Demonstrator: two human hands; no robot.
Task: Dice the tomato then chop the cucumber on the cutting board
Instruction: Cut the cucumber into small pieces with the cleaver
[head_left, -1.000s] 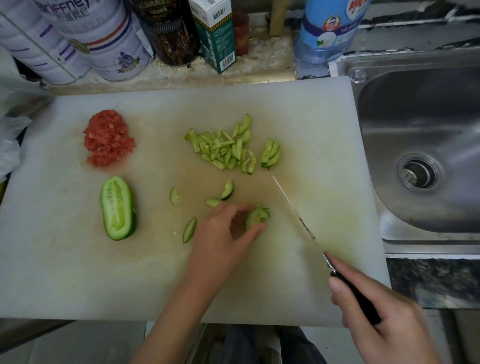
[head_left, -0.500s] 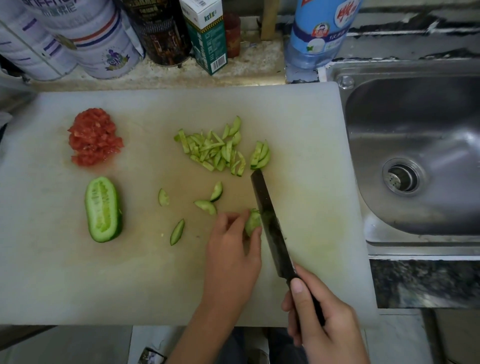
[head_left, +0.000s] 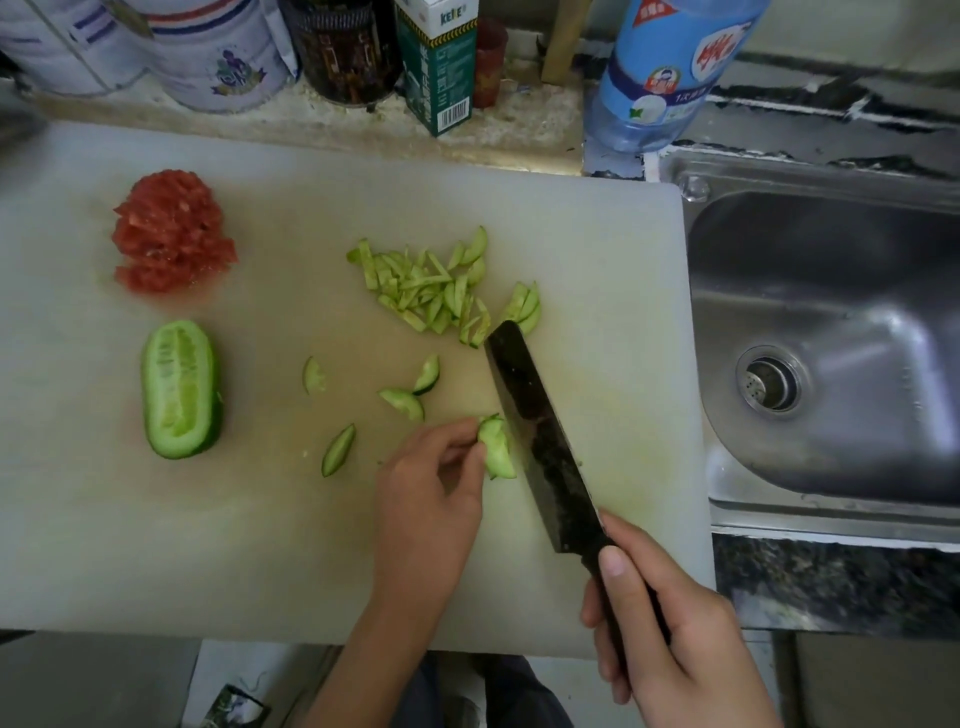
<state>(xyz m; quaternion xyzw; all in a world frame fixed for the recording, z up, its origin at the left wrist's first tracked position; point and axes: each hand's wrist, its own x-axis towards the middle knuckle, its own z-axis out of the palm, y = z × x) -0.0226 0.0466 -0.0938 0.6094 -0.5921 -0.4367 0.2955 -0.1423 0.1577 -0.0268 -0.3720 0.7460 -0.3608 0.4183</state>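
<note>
The cucumber piece (head_left: 497, 449) you are working on sits right of the middle of the cutting board (head_left: 156, 545). Your left hand (head_left: 431, 499) pinches it between thumb and curled fingertips. The knife (head_left: 540, 441) stands just to its right, the dark blade against the piece. The blade tip reaches up to a small stack of slices (head_left: 525, 306). Your right hand (head_left: 670, 639) is closed round the black handle at the board's near edge, thumb laid near the blade.

Both hands are busy, and neither one covers the cut. Four loose slices lie left of the held piece, the nearest (head_left: 402, 402) just beyond your left fingers. A pile of cucumber strips (head_left: 426, 291) lies farther back. The uncut cucumber half (head_left: 181, 388) rests cut face up, well to the left, with the diced tomato (head_left: 171, 232) heaped behind it.

Along the back of the desk stand two tins (head_left: 218, 57), a dark jar (head_left: 337, 52) and a green-and-white carton (head_left: 441, 67) reading "KEKE" (barcode facing you). A blue bottle (head_left: 665, 67) stands there too, its label too small to read. A steel sink (head_left: 779, 291) lies right of the board.
</note>
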